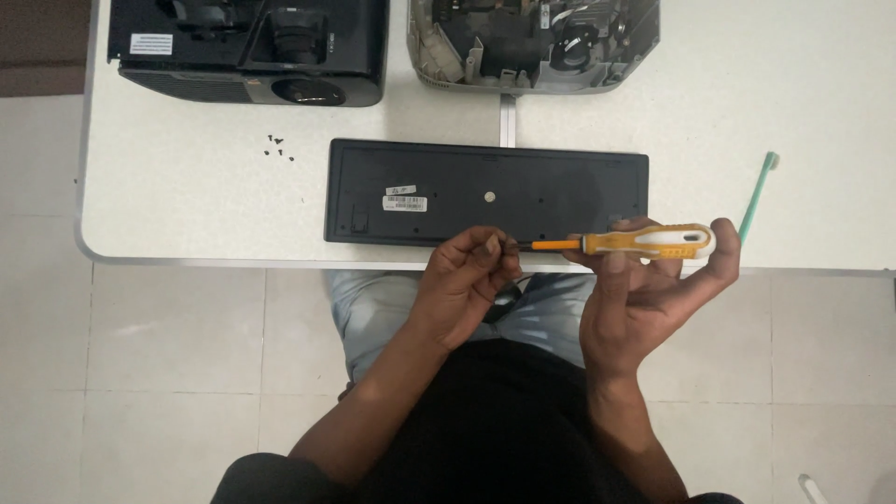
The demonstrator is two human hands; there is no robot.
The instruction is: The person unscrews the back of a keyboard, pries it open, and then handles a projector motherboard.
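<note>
Head view: screw (511, 245) barely discernible.

Head camera looks straight down, fairly near, onto table (187, 205) edge

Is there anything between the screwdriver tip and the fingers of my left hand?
Nothing visible: the screwdriver in the right hand points its tip straight at the left hand fingertips, just before the keyboard.

Likely electronics repair workshop: opened projectors (247, 47), upturned keyboard (485, 191), loose screws (278, 147) on table (187, 205).
</note>
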